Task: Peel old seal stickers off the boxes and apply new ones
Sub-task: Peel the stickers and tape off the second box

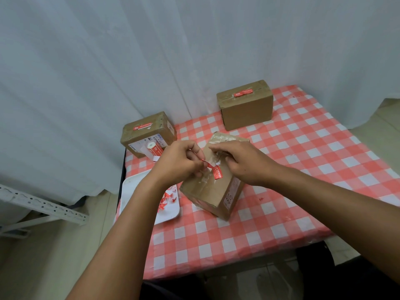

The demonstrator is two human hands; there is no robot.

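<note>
Head view, items listed nearest first, as we find them. Worktop (281, 213): covered with a red-and-white checked cloth. White tray (134, 191): at the near left edge, partly under our left forearm, holding a scatter of red sticker scraps (167, 197). Near box (213, 182): brown cardboard, standing tilted at the middle of the worktop, clear tape along its top seam. Old seal sticker (213, 169): red, partly lifted from the top of the near box, one end still stuck to it. Left hand (179, 163): its grip pinches the free end of that sticker between thumb and fingertips. Right hand (244, 163): laid on the box top, fingers pressed down beside the sticker; we cannot tell whether it also holds anything. Sticker roll (152, 149): white core with red labels, lying against the left box. Left box (148, 133): at the far left, red seal on top, printed label on its front. Far box (245, 103): at the back near the white curtain (129, 50), red seal across its top seam.
</note>
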